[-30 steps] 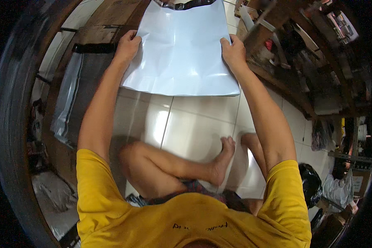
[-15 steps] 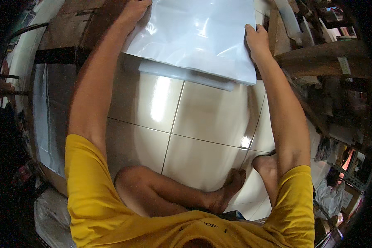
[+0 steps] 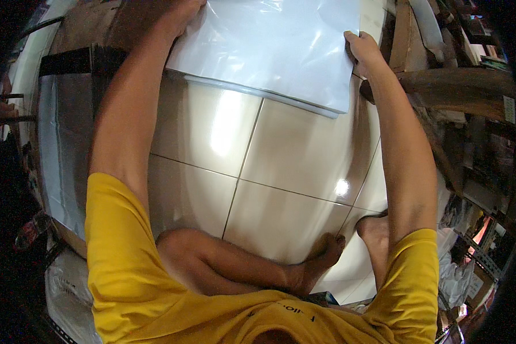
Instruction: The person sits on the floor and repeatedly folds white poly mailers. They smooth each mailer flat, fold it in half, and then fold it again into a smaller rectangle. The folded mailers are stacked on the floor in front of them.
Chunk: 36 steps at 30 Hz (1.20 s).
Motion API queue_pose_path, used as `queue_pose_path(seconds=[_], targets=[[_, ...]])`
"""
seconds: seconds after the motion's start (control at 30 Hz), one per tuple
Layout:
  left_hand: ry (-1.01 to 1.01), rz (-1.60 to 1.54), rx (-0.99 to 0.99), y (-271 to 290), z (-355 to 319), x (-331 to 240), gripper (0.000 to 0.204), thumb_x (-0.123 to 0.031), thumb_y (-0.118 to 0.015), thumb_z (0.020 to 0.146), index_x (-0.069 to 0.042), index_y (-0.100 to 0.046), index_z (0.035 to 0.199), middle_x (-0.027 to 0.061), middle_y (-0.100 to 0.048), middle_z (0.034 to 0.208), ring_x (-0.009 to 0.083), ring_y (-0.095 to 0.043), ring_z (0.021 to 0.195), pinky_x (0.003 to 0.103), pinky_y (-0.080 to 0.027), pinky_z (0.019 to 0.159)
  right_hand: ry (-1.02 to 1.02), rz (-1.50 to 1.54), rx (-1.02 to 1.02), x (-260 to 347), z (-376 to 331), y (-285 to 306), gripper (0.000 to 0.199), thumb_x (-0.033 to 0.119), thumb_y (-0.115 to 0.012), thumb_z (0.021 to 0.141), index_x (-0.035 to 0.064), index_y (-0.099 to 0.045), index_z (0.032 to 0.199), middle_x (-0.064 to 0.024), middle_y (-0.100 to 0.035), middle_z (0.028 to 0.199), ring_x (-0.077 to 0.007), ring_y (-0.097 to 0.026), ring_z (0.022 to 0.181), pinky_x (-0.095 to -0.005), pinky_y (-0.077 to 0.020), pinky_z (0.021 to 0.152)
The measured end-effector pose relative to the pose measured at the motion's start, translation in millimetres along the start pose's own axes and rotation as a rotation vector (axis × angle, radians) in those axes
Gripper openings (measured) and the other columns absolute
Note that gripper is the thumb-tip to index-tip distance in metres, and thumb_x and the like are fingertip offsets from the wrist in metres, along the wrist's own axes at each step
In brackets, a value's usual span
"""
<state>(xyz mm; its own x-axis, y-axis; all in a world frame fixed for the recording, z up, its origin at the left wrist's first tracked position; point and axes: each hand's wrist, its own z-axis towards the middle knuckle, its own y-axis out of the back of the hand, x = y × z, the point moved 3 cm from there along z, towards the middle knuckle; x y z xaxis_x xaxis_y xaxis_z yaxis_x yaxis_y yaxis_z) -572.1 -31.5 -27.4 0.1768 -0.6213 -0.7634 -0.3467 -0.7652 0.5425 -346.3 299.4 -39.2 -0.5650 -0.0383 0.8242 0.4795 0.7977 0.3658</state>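
Note:
A wide, glossy white plastic sheet [image 3: 275, 51] spreads across the top of the head view, running out past the upper edge. My right hand [image 3: 366, 50] pinches its right edge, thumb on top and fingers underneath. At its left edge is my left hand [image 3: 184, 14], closed on the sheet; its fingertips are partly cut off by the frame. Just under the sheet lies a thin whitish stack [image 3: 318, 109], of which only the near edge shows. Both my arms are stretched forward.
Glossy cream floor tiles [image 3: 292, 155] lie between me and the sheet. My folded legs [image 3: 229, 261] are close to my body. Cardboard boxes [image 3: 69, 137] stand at the left, one with a grey covering. On the right are a wooden beam [image 3: 453, 87] and a cluttered metal rack [image 3: 484, 252].
The sheet has come down closer onto the stack, narrowing the gap between their near edges. My right hand has shifted slightly to the right.

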Motion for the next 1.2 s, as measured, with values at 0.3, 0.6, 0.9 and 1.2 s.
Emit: queue_pose_path(seconds=[0.3,0.6,0.9,1.2], targets=[[-0.038,-0.001,0.005,-4,11,14,0.055,-0.02,-0.056,0.089,-0.004,-0.053,0.142,0.0187,-0.061,0.134,0.0334,-0.058,0.119,0.047,-0.048,0.097,0.075,-0.018,0.023,-13,11,4,0.046,0.02,-0.058,0.099,-0.0123,-0.049,0.13,-0.0244,-0.064,0.117,-0.0311,-0.067,0.099,-0.0461,-0.0558,0.089],[-0.055,0.05,-0.046,-9,17,13,0.055,-0.021,-0.058,0.087,-0.004,-0.056,0.14,0.02,-0.06,0.137,0.0355,-0.057,0.125,0.049,-0.047,0.101,0.13,-0.155,-0.028,-23,25,5,0.044,0.019,-0.056,0.101,-0.0132,-0.049,0.129,-0.0242,-0.064,0.116,-0.0287,-0.066,0.097,-0.0435,-0.0557,0.086],[-0.073,0.078,-0.108,-19,47,28,0.046,-0.023,-0.061,0.087,-0.003,-0.064,0.129,0.0202,-0.067,0.123,0.0357,-0.065,0.112,0.049,-0.052,0.091,0.217,-0.217,-0.177,-28,27,4,0.049,0.023,-0.063,0.088,-0.0131,-0.062,0.12,-0.0316,-0.067,0.114,-0.0411,-0.068,0.105,-0.0443,-0.0527,0.093],[-0.242,0.24,0.033,-1,86,81,0.056,-0.039,-0.073,0.08,0.0,-0.069,0.12,0.0165,-0.073,0.108,0.0299,-0.069,0.096,0.041,-0.054,0.086,-0.03,-0.613,-0.213,0,-20,-7,0.049,0.027,-0.065,0.081,-0.01,-0.067,0.113,-0.0286,-0.07,0.111,-0.0397,-0.07,0.104,-0.0428,-0.0545,0.093]])
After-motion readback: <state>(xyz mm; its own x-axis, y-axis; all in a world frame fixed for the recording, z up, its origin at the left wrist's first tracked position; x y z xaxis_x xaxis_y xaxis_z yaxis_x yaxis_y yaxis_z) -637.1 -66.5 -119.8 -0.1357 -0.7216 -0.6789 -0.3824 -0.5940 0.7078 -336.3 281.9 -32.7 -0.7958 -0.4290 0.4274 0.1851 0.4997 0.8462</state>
